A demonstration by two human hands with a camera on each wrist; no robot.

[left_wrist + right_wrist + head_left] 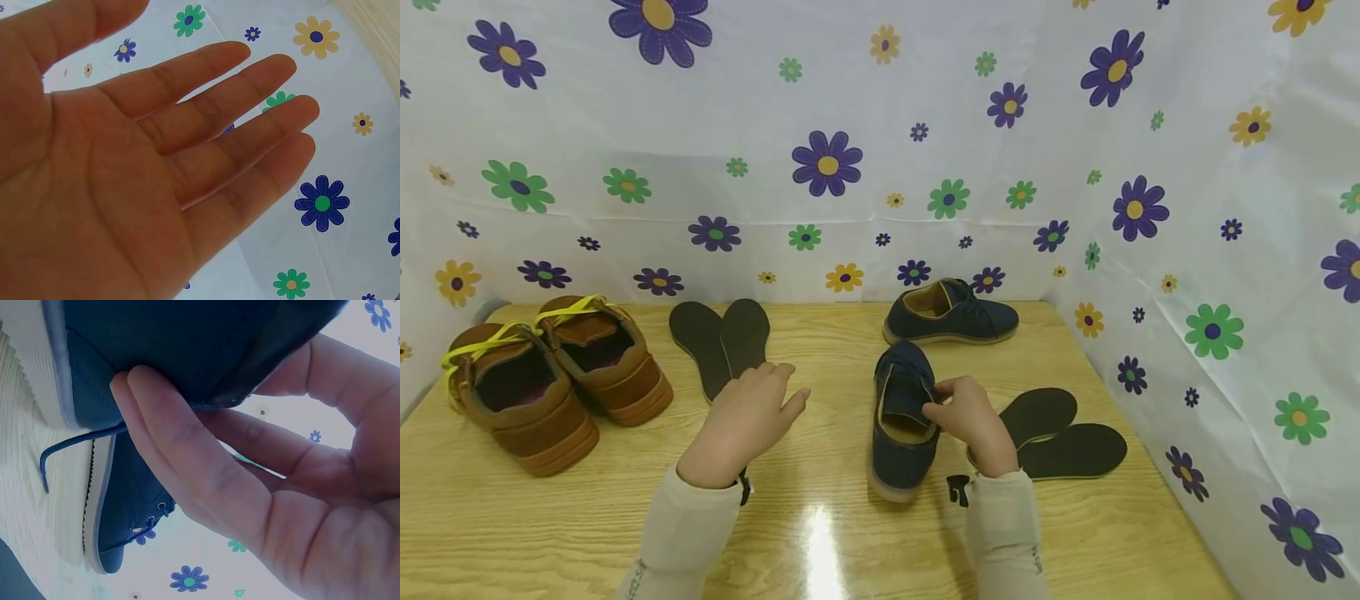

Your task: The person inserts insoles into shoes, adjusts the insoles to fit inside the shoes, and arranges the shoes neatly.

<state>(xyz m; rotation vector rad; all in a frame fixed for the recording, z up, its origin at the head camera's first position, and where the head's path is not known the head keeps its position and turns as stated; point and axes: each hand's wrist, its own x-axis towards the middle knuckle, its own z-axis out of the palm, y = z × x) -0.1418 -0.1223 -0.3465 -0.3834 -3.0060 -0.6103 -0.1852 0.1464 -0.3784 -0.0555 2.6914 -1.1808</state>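
A dark blue lace-up shoe (pixel 904 479) stands on the table with its heel toward me. My right hand (pixel 973 421) pinches the right side of its opening, thumb at the inner edge. In the right wrist view, the fingers (pixel 187 444) press along the shoe's outer side (pixel 156 337), and a loose lace (pixel 75 440) hangs out. My left hand (pixel 747 421) holds nothing, its fingers extended in the left wrist view (pixel 144 169). It overlaps the near end of a pair of black insoles (pixel 700 333) in the head view.
The other blue shoe (pixel 992 321) stands at the back, toe to the right. Another pair of black insoles (pixel 1075 450) lies right of my right hand. Two brown shoes (pixel 647 387) with yellow laces stand at the left. A flowered sheet (pixel 887 192) borders the wooden table (pixel 820 358).
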